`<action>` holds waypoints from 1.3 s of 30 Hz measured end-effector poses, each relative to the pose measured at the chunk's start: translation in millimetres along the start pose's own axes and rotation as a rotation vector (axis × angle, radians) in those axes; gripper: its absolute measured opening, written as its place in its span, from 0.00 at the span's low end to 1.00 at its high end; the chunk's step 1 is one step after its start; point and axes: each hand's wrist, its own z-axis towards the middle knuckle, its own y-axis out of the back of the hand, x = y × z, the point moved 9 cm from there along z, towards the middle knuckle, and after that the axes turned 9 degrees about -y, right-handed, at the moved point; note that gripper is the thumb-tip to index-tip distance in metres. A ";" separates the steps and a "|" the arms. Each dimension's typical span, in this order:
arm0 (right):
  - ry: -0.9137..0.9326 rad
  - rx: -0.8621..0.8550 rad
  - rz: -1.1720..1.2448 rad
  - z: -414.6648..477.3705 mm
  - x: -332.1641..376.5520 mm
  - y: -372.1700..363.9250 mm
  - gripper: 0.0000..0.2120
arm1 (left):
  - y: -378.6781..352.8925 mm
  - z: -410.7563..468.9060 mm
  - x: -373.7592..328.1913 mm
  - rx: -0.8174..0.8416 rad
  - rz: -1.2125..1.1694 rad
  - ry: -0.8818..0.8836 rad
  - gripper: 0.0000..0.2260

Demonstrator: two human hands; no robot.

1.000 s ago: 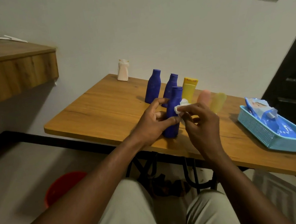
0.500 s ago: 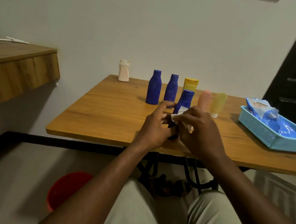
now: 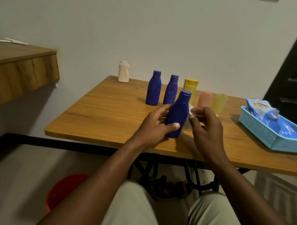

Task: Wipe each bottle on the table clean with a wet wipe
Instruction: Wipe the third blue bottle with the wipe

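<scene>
Table [image 3: 106, 114] of warm wood runs out from the wall, with a light blue basket [image 3: 271, 134] at its right end holding a blue wipes packet [image 3: 263, 112]. Below the table, on the floor at the left, sits a red bucket [image 3: 65, 189]. The left hand [image 3: 151, 129] grasps a dark blue bottle [image 3: 178, 112] near the table's front edge, thumb across the lower body and fingers curled behind it. The bottle is tilted, its cap leaning toward the right; whether its base touches the table is unclear. The right hand [image 3: 206, 129] pinches a white wet wipe [image 3: 190, 114] between thumb and fingertips, held against the right side of that bottle. Behind the hands stand two more blue bottles [image 3: 153, 88], upright and side by side, then a yellow bottle [image 3: 191, 86], a pink bottle [image 3: 204, 99] and a pale yellow bottle [image 3: 219, 103] in a loose row toward the right. A small white bottle [image 3: 124, 72] stands apart at the far corner by the wall.
</scene>
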 end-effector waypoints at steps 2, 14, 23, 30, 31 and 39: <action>-0.069 0.067 0.090 1.4 -3.1 -7.3 0.06 | -0.3 2.1 3.0 -0.002 -0.012 0.021 0.27; -0.100 0.046 0.096 -8.8 6.8 -16.3 0.08 | 1.6 3.6 5.3 -0.046 0.008 0.027 0.37; -0.052 -0.005 0.182 7.0 22.4 -10.3 0.08 | -2.1 2.2 4.7 -0.007 0.006 0.025 0.36; -0.216 0.225 0.077 -19.2 -19.8 -29.4 0.06 | -4.6 0.7 -0.4 0.029 0.075 -0.013 0.40; -0.205 0.249 0.045 -21.6 -18.7 -33.6 0.07 | -4.4 -0.1 -2.4 0.025 0.109 -0.026 0.37; -0.054 0.196 0.067 -33.4 -0.7 -40.5 0.07 | 15.4 2.2 1.9 -0.184 -0.148 0.034 0.19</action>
